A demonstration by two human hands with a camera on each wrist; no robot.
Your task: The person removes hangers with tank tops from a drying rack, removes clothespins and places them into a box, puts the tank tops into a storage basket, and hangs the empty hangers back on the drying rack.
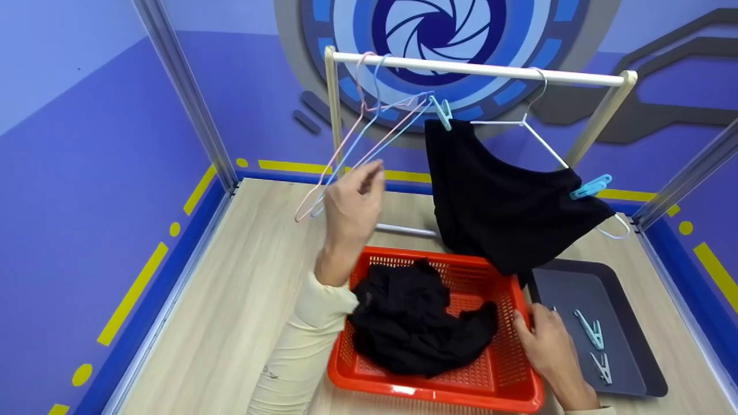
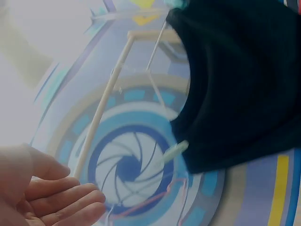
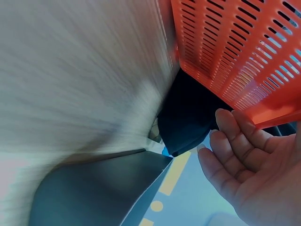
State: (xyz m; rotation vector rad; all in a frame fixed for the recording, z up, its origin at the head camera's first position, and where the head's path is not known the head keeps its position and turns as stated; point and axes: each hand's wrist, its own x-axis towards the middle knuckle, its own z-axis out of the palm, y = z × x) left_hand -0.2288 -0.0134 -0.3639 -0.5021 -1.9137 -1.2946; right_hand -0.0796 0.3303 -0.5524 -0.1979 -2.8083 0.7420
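My left hand is raised over the basket's far left corner, its fingers loosely curled around nothing. Just beyond it, a pink hanger and a blue hanger hang from the rack. My right hand is at the right rim of the red basket; in the right wrist view its relaxed fingers lie beside the perforated wall. Crumpled black clothing fills much of the basket. A black garment hangs from a white hanger, with a pale green clothespin and a blue clothespin at its top edge.
The wooden rack bar runs across the back. A dark grey tray stands right of the basket, with a mint clothespin and a grey clothespin in it. The hanging garment reaches down to the basket's far right corner.
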